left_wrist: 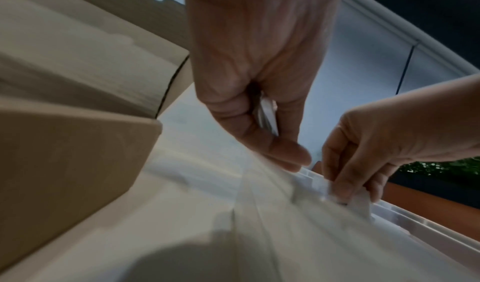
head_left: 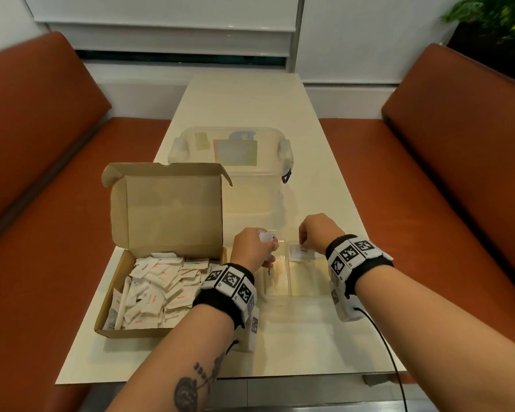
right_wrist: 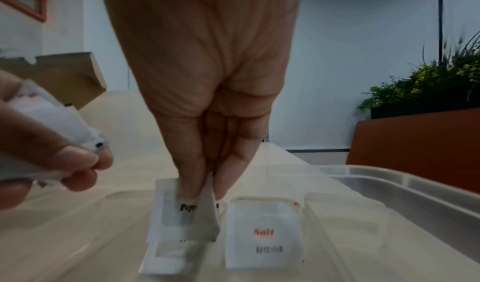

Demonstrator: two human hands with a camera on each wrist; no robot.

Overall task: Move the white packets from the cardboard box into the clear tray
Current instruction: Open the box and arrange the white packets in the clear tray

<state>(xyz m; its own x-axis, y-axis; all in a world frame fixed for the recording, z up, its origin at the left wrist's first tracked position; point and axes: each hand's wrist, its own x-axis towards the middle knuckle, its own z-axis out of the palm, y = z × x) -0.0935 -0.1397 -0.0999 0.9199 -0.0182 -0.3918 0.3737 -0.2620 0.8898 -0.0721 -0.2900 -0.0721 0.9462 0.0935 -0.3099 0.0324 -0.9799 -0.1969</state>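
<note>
While left hand (head_left: pixel 252 246) clutches packets (right_wrist: pixel 55 120) | right hand (head_left: pixel 315 233) fingers (right_wrist: pixel 192 163) pinch blurred packet (right_wrist: pixel 179 214)

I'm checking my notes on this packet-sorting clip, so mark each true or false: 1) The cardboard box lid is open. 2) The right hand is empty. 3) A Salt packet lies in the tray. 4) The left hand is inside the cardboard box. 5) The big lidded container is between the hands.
1) True: the cardboard box has its lid up.
2) False: the right hand pinches a pepper packet over the clear tray.
3) True: the Salt packet lies there.
4) False: the left hand holds packets beside the box, by the tray.
5) False: the lidded container stands beyond them.
</note>
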